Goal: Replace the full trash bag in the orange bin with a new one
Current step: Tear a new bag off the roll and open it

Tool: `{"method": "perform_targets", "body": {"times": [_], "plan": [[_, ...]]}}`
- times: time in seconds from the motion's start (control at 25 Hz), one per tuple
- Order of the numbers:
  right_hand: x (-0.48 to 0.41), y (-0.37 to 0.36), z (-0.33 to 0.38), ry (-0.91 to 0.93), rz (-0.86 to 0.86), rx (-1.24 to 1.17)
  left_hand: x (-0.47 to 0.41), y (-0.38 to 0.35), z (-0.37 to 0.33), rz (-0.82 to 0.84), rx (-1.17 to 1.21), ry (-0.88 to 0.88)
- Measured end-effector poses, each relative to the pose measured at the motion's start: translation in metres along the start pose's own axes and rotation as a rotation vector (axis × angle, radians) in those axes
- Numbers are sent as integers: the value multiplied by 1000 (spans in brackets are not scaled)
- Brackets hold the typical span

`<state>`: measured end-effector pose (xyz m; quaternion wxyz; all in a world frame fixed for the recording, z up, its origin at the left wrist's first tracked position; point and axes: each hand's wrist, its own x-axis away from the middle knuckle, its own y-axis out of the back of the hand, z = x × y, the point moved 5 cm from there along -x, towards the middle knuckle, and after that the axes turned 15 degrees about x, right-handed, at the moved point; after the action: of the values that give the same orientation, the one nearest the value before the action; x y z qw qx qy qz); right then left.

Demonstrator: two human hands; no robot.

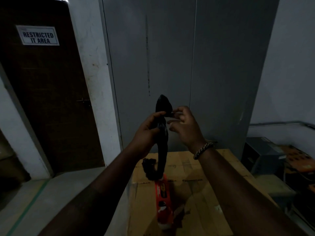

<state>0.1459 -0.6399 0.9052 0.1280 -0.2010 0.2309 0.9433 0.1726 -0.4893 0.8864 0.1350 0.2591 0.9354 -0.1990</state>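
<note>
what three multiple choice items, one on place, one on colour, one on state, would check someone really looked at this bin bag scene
1. Where does the orange packet lie?
A. on the cardboard box
B. on the floor by the door
C. in the left hand

2. What colour is the bag held up in the hands?
A. white
B. black
C. blue

3. In what state is that bag?
A. spread wide open
B. bunched into a narrow strip
C. lying flat on the box

Answers:
1. A, the packet rests on top of the cardboard box.
2. B, it is dark black against the grey cabinet.
3. B, the left hand grips it around the middle while the right hand pinches near its top, and it hangs as a thin twisted length.
</note>
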Motion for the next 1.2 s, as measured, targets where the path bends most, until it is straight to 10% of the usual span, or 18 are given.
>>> {"method": "perform_targets", "body": {"times": [0.36,0.64,0.88,1.2], "plan": [[-6,6,1,39,-11,-246,6,5,8,140,-46,44],[-3,13,2,119,-252,222,8,15,9,-57,-248,2],[3,5,11,53,-41,455,13,8,-12,-94,-614,-282],[6,10,23,-64,252,-629,14,4,-6,-220,-426,-133]]}}
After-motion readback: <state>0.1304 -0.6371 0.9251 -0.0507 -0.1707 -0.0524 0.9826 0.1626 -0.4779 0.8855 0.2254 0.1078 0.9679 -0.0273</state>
